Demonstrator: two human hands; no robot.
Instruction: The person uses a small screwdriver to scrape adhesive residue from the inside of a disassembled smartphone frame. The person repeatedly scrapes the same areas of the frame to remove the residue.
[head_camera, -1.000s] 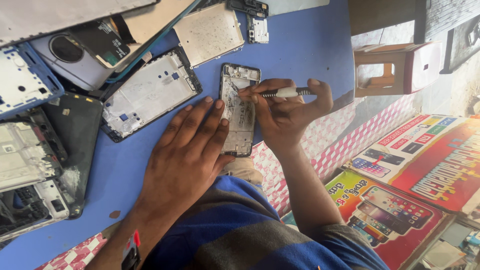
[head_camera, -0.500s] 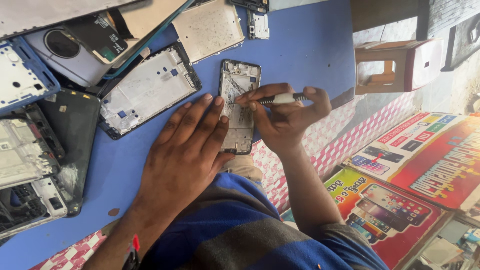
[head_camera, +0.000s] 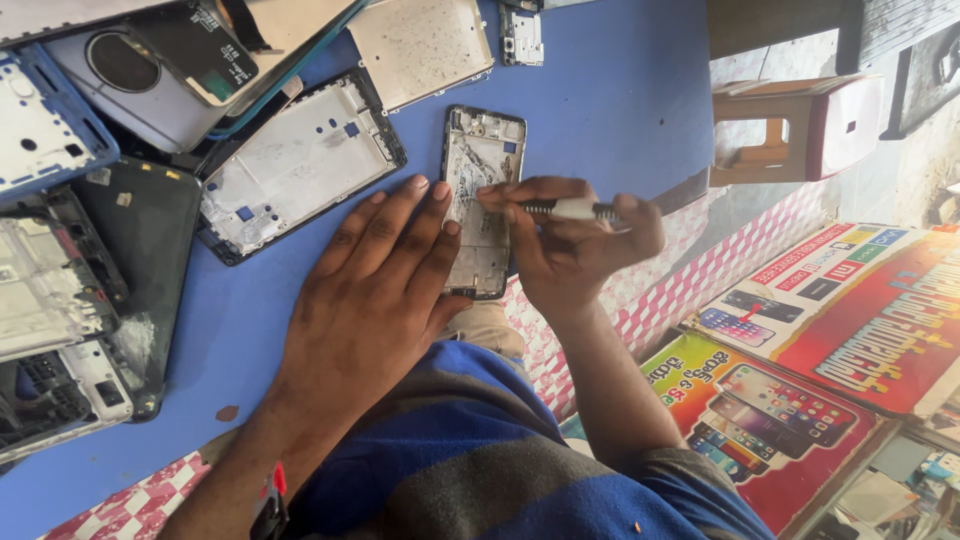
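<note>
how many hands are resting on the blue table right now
2. The left hand lies flat, fingertips on the opened phone frame. The right hand holds a small screwdriver against that frame. No other hands show.

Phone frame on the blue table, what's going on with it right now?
A person is working on an opened phone frame lying on the blue table. The left hand lies flat, its fingers steadying the frame's edge. The right hand grips a small screwdriver with its tip at the frame's upper part. More stripped phone frames and back covers lie nearby.
</note>
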